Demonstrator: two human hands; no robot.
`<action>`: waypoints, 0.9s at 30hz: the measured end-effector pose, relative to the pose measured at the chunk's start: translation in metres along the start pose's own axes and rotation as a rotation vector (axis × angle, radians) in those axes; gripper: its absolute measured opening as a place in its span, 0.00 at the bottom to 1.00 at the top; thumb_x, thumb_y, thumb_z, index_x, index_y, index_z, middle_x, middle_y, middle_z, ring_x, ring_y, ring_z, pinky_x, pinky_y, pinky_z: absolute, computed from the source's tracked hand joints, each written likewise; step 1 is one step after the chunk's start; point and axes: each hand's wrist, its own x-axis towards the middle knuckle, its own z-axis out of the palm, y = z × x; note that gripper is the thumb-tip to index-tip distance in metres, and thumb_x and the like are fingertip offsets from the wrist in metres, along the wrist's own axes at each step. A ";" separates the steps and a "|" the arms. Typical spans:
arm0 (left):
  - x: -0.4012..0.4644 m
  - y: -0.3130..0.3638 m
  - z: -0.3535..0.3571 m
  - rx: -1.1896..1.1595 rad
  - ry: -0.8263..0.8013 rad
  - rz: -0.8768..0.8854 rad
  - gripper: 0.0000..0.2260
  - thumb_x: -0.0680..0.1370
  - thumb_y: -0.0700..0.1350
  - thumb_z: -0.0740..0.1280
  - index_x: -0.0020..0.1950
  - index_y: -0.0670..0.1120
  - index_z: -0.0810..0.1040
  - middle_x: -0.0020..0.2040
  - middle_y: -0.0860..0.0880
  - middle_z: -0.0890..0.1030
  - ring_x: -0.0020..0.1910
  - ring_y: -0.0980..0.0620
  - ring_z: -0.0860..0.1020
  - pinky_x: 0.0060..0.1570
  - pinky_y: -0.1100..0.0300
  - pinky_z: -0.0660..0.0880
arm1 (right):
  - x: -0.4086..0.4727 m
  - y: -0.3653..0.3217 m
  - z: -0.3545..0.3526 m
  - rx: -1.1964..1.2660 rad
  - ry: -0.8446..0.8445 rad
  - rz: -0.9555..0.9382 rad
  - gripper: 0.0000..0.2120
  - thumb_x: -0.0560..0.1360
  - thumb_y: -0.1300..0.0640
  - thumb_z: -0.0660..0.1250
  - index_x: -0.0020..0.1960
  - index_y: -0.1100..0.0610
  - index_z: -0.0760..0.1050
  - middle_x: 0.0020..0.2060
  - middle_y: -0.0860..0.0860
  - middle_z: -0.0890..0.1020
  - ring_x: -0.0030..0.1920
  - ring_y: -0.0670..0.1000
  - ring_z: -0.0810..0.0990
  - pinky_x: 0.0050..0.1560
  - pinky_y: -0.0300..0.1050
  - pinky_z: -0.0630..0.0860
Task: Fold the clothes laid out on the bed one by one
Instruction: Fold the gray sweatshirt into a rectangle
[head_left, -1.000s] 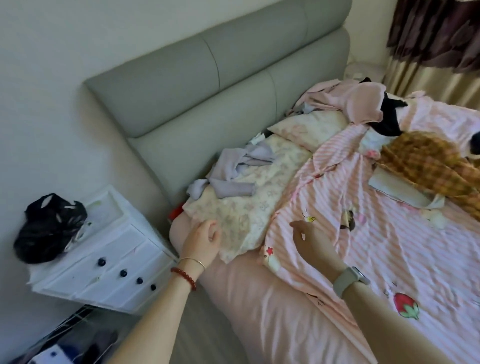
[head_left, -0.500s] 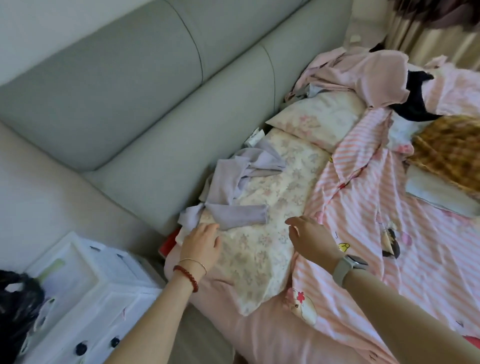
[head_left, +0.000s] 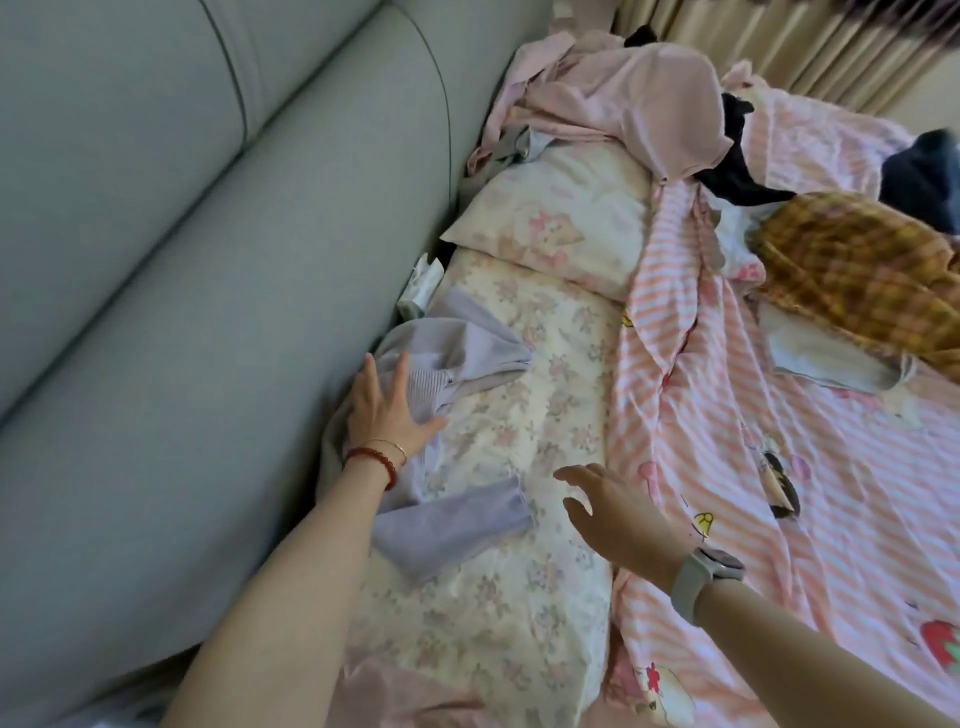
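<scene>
Lilac knit top (head_left: 467, 353) crumpled on floral pillow (head_left: 545, 364), pressed by flat, spread left hand (head_left: 387, 410); right hand (head_left: 618, 512) hovering alongside, fingers relaxed, holding nothing.

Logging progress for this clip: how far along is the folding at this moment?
Done: nothing looks folded. In hand: the left hand rests open on the crumpled lilac top by the headboard; the right hand is open and holds nothing. Left: that top, the pink garment, a black item and the plaid piece, all in heaps.

Left hand (head_left: 387, 410) on lilac garment (head_left: 462, 348)
</scene>
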 end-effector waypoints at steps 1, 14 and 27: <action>0.009 0.005 0.003 -0.108 0.013 -0.029 0.37 0.73 0.57 0.68 0.76 0.51 0.52 0.76 0.40 0.51 0.73 0.41 0.56 0.66 0.49 0.61 | 0.002 0.000 0.001 0.012 0.004 -0.006 0.18 0.80 0.51 0.56 0.70 0.47 0.65 0.64 0.44 0.72 0.62 0.46 0.72 0.48 0.42 0.51; -0.163 0.042 0.011 -0.526 -0.071 0.449 0.12 0.72 0.49 0.71 0.53 0.46 0.77 0.46 0.47 0.80 0.45 0.50 0.77 0.44 0.54 0.74 | 0.033 -0.051 -0.006 1.356 -0.183 0.512 0.22 0.73 0.64 0.66 0.66 0.68 0.67 0.57 0.63 0.77 0.51 0.57 0.78 0.49 0.51 0.79; -0.189 0.232 0.014 -0.160 0.077 0.719 0.33 0.73 0.55 0.70 0.73 0.45 0.62 0.73 0.45 0.63 0.72 0.46 0.61 0.70 0.54 0.56 | -0.193 0.189 -0.098 1.033 0.435 0.211 0.05 0.76 0.57 0.65 0.46 0.54 0.80 0.39 0.50 0.81 0.39 0.46 0.77 0.40 0.40 0.74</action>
